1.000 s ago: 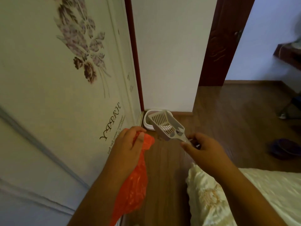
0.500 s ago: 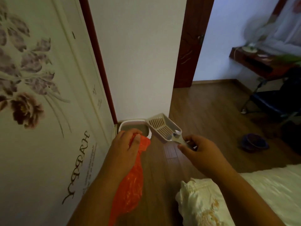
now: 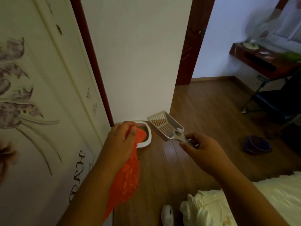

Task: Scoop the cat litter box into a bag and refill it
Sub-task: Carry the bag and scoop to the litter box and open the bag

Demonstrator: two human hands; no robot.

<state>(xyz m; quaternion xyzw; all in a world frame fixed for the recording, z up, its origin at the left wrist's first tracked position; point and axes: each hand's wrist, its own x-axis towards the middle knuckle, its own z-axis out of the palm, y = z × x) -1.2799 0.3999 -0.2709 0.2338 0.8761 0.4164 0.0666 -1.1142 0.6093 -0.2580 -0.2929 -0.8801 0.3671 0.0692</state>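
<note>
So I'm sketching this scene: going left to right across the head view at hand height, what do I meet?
Flowered door → left hand gripping orange bag → slotted scoop → right hand → purple bowl.

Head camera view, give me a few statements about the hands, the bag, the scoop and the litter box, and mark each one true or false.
1. The left hand grips an orange bag. True.
2. The right hand holds the scoop by its slotted end. False: its fingers pinch the handle, and the slotted end points away.
3. The scoop carries a heap of litter. False: its slots look bare.
4. The litter box stands on the floor in the corner by the white wall. True.
5. The scoop rests inside the litter box. False: it is held in the air to the box's right.
</note>
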